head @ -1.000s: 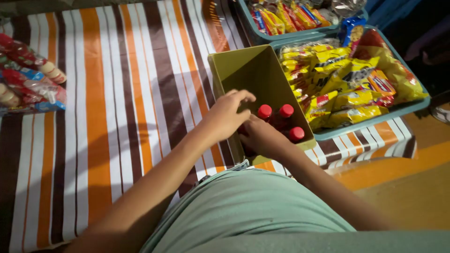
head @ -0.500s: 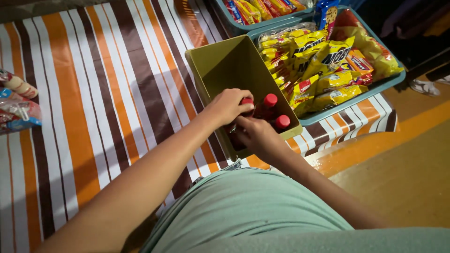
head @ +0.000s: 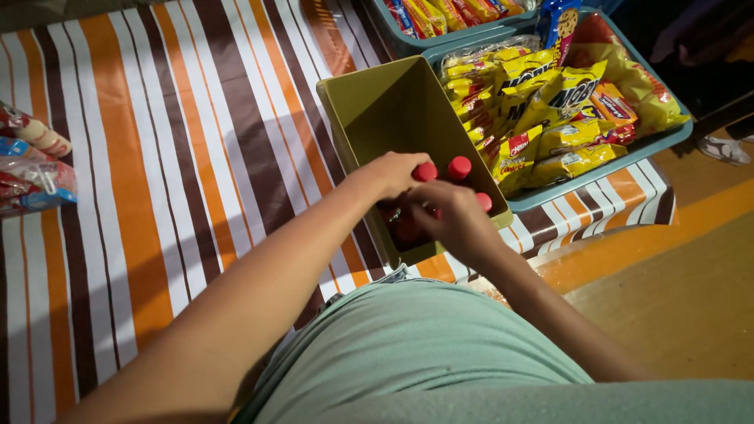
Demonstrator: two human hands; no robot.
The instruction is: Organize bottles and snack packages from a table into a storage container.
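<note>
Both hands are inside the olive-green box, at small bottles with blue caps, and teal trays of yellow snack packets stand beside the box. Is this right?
Not quite: the head view shows the small bottles have red caps, not blue. Both hands, left hand and right hand, are in the olive-green box, beside teal trays of yellow snack packets.

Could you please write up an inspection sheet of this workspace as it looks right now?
Surface: table under a striped cloth, in orange, brown and white.
Job's things: olive-green bin holding red-capped bottles at its near end; its far end is bare.
Clutter: teal trays of yellow snack packets to the right; wrapped packages at the left edge.
Grippers: left hand at a bottle cap; right hand in the bin among the bottles; the grip of each is hidden.
Cables: nothing seen.
Surroundings: orange-yellow floor to the right; dim lighting.
</note>
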